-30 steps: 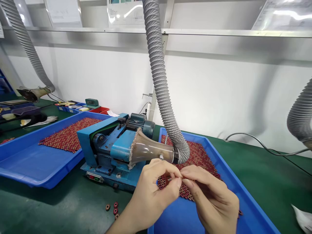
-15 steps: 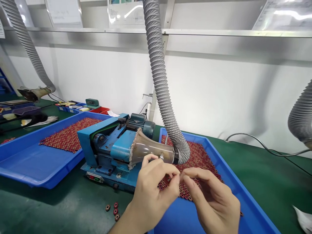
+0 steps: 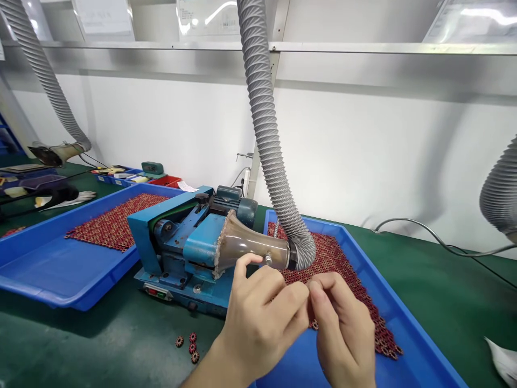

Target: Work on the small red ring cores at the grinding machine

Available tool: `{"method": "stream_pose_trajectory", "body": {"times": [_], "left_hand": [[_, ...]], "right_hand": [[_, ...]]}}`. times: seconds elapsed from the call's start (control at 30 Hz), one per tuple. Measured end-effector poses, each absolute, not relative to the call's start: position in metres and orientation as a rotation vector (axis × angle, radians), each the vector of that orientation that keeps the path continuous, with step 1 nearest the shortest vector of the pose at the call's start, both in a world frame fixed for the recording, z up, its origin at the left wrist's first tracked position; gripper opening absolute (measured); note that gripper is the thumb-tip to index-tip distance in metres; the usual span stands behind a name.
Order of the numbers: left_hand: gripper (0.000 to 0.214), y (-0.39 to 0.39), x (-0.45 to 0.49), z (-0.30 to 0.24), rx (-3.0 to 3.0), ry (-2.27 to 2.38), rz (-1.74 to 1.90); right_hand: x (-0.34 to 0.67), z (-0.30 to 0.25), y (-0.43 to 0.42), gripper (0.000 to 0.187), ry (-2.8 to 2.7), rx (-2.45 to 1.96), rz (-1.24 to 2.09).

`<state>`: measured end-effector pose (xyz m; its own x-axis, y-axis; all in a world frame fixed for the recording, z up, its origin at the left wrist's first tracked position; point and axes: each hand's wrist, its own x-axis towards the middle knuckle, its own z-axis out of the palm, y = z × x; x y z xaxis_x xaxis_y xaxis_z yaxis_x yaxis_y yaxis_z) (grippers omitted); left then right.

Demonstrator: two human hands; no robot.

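Note:
My left hand (image 3: 262,323) and my right hand (image 3: 343,328) meet above the near part of the right blue tray (image 3: 404,318). Both are closed, thumbs and forefingers pinched together with the tips touching. Whatever lies between the fingertips is hidden. Under and behind my hands, many small red toothed rings (image 3: 339,264) cover much of that tray. Just beyond my left hand stands a blue belt sanding machine (image 3: 202,242) with a brownish clear suction hood (image 3: 250,245) on its end.
Several loose toothed rings (image 3: 193,347) lie on the green bench (image 3: 100,345). A left blue tray (image 3: 76,280) holds more rings. A grey ribbed hose (image 3: 262,108) drops to the hood. A white cloth-like thing (image 3: 503,358) lies at the right edge.
My right hand has drawn in, its fingers curling tighter against my left fingertips. My left fingers have closed over the small gap seen before. More rings show at the right.

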<state>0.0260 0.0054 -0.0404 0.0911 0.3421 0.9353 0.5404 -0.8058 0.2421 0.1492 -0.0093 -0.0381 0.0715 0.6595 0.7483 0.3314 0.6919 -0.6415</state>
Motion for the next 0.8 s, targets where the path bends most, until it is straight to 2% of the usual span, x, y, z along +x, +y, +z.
{"method": "stream_pose_trajectory", "body": {"times": [0.07,0.13,0.2,0.27,0.4,0.8], "left_hand": [[0.022,0.004,0.027,-0.041,-2.117,-0.919,-1.789],[0.021,0.004,0.025,-0.039,-2.140,-0.926,-1.857],[0.021,0.004,0.023,-0.034,-2.228,-0.930,-1.967],[0.021,0.004,0.020,-0.030,-2.328,-0.943,-2.087],[0.020,0.004,0.017,-0.025,-2.476,-1.006,-2.241],[0.016,0.005,0.014,-0.028,-2.713,-1.035,-2.368]], "right_hand": [[0.148,-0.038,-0.009,0.038,-1.430,-0.721,0.704],[0.149,-0.038,-0.009,0.042,-1.374,-0.562,0.895],[0.153,-0.038,-0.010,0.033,-1.384,-0.572,0.732],[0.156,-0.038,-0.011,0.013,-1.432,-0.684,0.467],[0.156,-0.034,-0.011,0.031,-1.544,-0.645,0.250],[0.157,-0.035,-0.004,0.044,-1.626,-0.527,0.204]]}}
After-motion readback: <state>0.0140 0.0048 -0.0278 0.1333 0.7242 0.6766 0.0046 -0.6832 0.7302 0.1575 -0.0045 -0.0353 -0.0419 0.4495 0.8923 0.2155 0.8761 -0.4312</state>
